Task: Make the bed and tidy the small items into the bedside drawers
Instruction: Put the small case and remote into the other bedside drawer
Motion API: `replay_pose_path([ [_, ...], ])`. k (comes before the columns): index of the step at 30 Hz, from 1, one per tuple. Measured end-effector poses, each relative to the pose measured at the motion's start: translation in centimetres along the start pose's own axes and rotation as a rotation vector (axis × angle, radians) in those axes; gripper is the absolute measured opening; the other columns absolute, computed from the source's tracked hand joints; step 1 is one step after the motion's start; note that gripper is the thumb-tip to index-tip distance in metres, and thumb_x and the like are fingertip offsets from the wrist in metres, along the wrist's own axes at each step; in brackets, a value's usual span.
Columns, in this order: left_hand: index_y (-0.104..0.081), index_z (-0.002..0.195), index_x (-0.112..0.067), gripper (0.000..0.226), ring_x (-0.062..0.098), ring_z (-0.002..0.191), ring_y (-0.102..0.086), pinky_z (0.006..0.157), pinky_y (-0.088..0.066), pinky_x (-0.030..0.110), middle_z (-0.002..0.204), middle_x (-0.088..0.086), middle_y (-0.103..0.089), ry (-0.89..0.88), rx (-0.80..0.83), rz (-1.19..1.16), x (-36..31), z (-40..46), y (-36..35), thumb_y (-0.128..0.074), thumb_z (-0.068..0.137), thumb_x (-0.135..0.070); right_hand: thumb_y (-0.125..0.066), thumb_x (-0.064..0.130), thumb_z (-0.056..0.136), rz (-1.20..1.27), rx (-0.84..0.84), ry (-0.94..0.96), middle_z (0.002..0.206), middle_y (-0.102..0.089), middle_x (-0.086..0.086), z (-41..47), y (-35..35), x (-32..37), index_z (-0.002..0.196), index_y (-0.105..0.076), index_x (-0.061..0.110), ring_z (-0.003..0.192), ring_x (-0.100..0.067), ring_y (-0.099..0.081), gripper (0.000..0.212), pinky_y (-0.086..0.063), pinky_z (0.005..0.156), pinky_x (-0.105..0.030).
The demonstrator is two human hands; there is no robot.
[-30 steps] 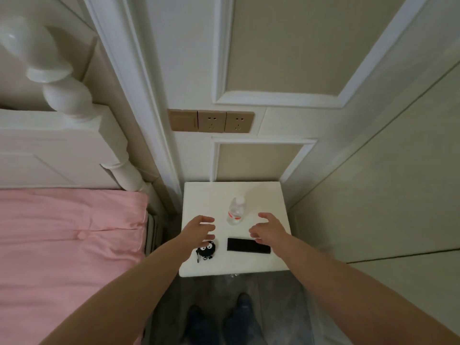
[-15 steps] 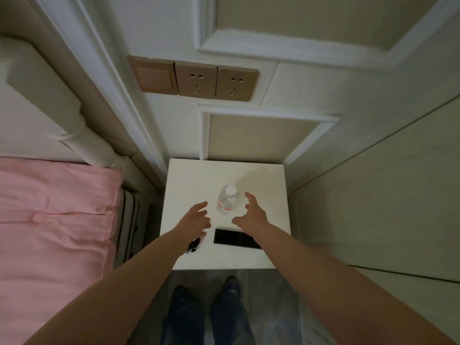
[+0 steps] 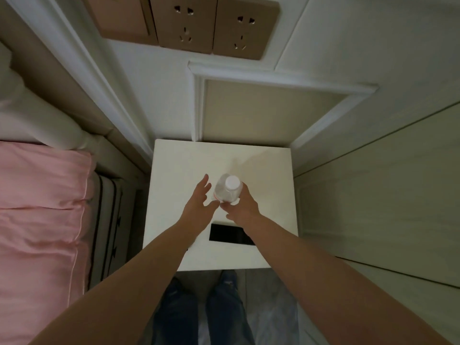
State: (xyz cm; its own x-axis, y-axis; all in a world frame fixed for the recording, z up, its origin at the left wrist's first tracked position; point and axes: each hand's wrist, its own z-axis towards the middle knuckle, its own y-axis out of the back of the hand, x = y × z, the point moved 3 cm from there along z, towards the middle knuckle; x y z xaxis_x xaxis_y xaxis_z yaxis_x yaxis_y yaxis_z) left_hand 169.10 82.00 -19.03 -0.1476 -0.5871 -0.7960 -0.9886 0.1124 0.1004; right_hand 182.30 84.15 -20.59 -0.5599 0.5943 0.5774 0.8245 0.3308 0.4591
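Right hand (image 3: 242, 207) wrapped round the clear bottle (image 3: 227, 189), upright mid-nightstand (image 3: 174, 175). Left hand (image 3: 198, 204) loose, fingers spread just beside it. Phone (image 3: 227, 234) nearer the front edge, corner hidden under the right wrist.

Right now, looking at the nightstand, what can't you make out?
- Head view: the drawers, hidden below the nightstand top.
- Bottle: its base and label, hidden by the right hand gripping it.
- Phone: its right end, under the right forearm.
- Nightstand's front left corner: covered by the left forearm behind the open left hand.
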Motion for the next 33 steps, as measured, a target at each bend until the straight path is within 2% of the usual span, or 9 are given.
replay_pose_path([
  [5, -0.022, 0.152, -0.034, 0.077, 0.013, 0.141, -0.031, 0.115, -0.029, 0.038, 0.155, -0.011, -0.03, -0.107, 0.06, 0.041, 0.4, 0.9, 0.2, -0.065, 0.091, -0.019, -0.074, 0.024, 0.077, -0.118, -0.04, -0.006, 0.122, -0.06, 0.002, 1.5, -0.9, -0.4, 0.136, -0.039, 0.025, 0.111, -0.022, -0.06, 0.069, -0.052, 0.087, -0.034],
  [9, -0.037, 0.146, -0.029, 0.065, 0.013, 0.133, -0.043, 0.102, -0.038, 0.026, 0.146, -0.01, -0.044, -0.128, -0.063, -0.06, 1.0, 1.3, 0.4, -0.066, 0.09, -0.014, -0.073, 0.026, 0.079, -0.141, -0.046, 0.052, 0.121, -0.059, 0.007, 2.7, -2.0, 0.3, 0.134, -0.041, 0.025, 0.108, -0.017, -0.058, 0.064, -0.042, 0.08, -0.025],
  [14, -0.034, 0.147, -0.027, 0.069, 0.002, 0.121, -0.042, 0.083, -0.036, 0.005, 0.134, -0.017, -0.044, -0.146, -0.154, -0.091, 0.4, 1.8, 3.1, -0.066, 0.089, -0.011, -0.073, 0.029, 0.079, -0.04, 0.013, 0.094, 0.122, -0.062, 0.006, 4.0, -4.2, 3.2, 0.135, -0.04, 0.034, 0.106, -0.02, -0.063, 0.065, -0.054, 0.092, -0.036],
  [17, -0.034, 0.148, -0.028, 0.067, 0.006, 0.128, -0.042, 0.1, -0.039, 0.022, 0.146, -0.013, -0.041, -0.151, -0.152, -0.091, 0.3, 2.3, 6.1, -0.064, 0.091, -0.011, -0.072, 0.019, 0.082, -0.044, 0.057, 0.14, 0.126, -0.057, 0.006, 4.7, -5.2, 5.5, 0.14, -0.039, 0.029, 0.107, -0.015, -0.056, 0.067, -0.048, 0.086, -0.028],
  [19, -0.037, 0.146, -0.029, 0.063, 0.01, 0.132, -0.043, 0.107, -0.04, 0.031, 0.148, -0.011, -0.042, -0.148, -0.138, -0.103, 0.2, 3.0, 8.2, -0.061, 0.092, -0.007, -0.073, 0.019, 0.082, -0.043, 0.073, 0.163, 0.128, -0.057, 0.003, 5.1, -5.9, 7.1, 0.141, -0.039, 0.028, 0.109, -0.018, -0.055, 0.068, -0.049, 0.09, -0.031],
  [24, -0.043, 0.139, -0.031, 0.075, 0.004, 0.123, -0.046, 0.092, -0.042, 0.019, 0.134, -0.017, -0.047, -0.104, -0.088, -0.128, -0.3, 4.8, 12.1, -0.038, 0.085, 0.021, -0.077, 0.025, 0.077, 0.002, 0.075, 0.17, 0.122, -0.059, 0.006, 6.8, -8.0, 9.7, 0.137, -0.041, 0.033, 0.11, -0.022, -0.061, 0.069, -0.053, 0.095, -0.04],
  [26, -0.044, 0.136, -0.035, 0.074, 0.006, 0.126, -0.047, 0.086, -0.046, 0.021, 0.137, -0.016, -0.047, -0.08, -0.102, -0.114, -0.3, 6.0, 13.4, -0.038, 0.086, 0.02, -0.075, 0.02, 0.078, 0.032, 0.098, 0.183, 0.116, -0.057, 0.008, 7.4, -8.3, 10.8, 0.136, -0.043, 0.032, 0.108, -0.021, -0.062, 0.067, -0.054, 0.094, -0.042],
  [29, -0.047, 0.135, -0.026, 0.064, 0.01, 0.13, -0.048, 0.092, -0.049, 0.026, 0.139, -0.01, -0.05, -0.062, -0.152, -0.096, -0.5, 7.6, 15.1, -0.042, 0.088, 0.016, -0.072, 0.016, 0.08, 0.054, 0.117, 0.195, 0.113, -0.055, 0.006, 8.4, -9.0, 12.8, 0.137, -0.043, 0.031, 0.105, -0.023, -0.063, 0.066, -0.055, 0.091, -0.043],
  [33, -0.052, 0.129, -0.019, 0.038, 0.008, 0.117, -0.054, 0.082, -0.045, 0.014, 0.127, -0.009, -0.057, -0.032, -0.251, -0.047, -1.5, 8.6, 17.0, -0.05, 0.095, -0.001, -0.073, 0.015, 0.079, 0.109, 0.143, 0.189, 0.125, -0.056, -0.001, 9.8, -10.3, 14.6, 0.14, -0.039, 0.031, 0.102, -0.027, -0.065, 0.071, -0.057, 0.087, -0.044],
])
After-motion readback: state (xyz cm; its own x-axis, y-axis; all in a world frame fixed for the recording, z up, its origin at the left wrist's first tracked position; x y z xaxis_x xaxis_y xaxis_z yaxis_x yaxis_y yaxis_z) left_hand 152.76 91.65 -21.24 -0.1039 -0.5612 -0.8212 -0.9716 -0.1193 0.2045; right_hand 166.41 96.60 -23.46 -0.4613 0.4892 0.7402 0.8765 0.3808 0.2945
